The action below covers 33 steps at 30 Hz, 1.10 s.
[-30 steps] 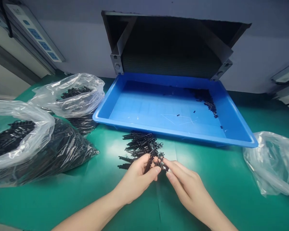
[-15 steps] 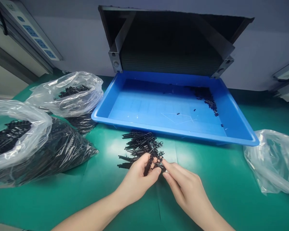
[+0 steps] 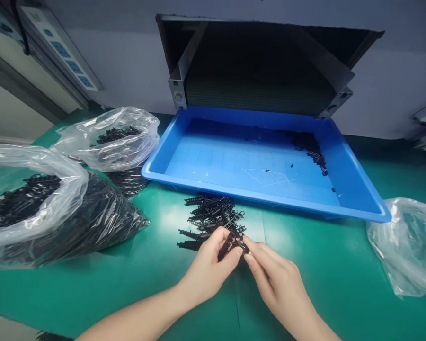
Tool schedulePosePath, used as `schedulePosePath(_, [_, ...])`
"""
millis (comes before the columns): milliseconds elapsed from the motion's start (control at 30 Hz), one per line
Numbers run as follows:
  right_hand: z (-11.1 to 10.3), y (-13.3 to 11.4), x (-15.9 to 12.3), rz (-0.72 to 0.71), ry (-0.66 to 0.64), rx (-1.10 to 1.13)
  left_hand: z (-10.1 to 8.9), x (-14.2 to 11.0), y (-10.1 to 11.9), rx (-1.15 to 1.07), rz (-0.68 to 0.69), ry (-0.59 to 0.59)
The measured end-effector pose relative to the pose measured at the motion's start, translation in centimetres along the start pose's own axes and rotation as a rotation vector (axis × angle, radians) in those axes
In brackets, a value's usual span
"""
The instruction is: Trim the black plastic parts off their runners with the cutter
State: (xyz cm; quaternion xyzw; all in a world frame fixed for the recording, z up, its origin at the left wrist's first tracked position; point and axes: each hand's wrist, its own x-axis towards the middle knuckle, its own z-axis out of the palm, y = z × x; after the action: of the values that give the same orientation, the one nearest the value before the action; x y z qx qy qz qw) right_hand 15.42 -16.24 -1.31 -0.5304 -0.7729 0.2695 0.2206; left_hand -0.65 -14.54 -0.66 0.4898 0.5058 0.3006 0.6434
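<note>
Left hand point(image 3: 213, 267) pinching black parts point(image 3: 228, 243) | right hand point(image 3: 279, 274) fingertips closed on their right end; one piece or several, can't tell | location: just nearside of the black pile point(image 3: 213, 208), over the bench point(image 3: 145, 289) | my view: steady left, light right pressure suits thin parts

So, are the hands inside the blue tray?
No, the left hand and right hand are in front of the blue tray.

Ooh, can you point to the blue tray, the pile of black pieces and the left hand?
Blue tray point(image 3: 216, 158): head view, on its bare floor.
Pile of black pieces point(image 3: 213, 211): head view, on the pile's middle.
Left hand point(image 3: 211, 269): head view, on the middle of the hand.
</note>
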Motion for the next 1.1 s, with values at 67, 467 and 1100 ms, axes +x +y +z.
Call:
schedulePosePath(67, [-0.1, 0.3, 0.1, 0.021, 0.017, 0.017, -0.6, 0.2, 0.7, 0.106, 0.061, 0.054])
schedulePosePath(467, [0.0, 0.8, 1.3, 0.099, 0.104, 0.008, -3.7, 2.2, -0.3, 0.883, 0.259, 0.292])
schedulePosePath(1100, [-1.3, 1.1, 2.5, 0.439, -0.063, 0.688, -1.5, 0.8, 0.9, 0.298, -0.036, -0.132])
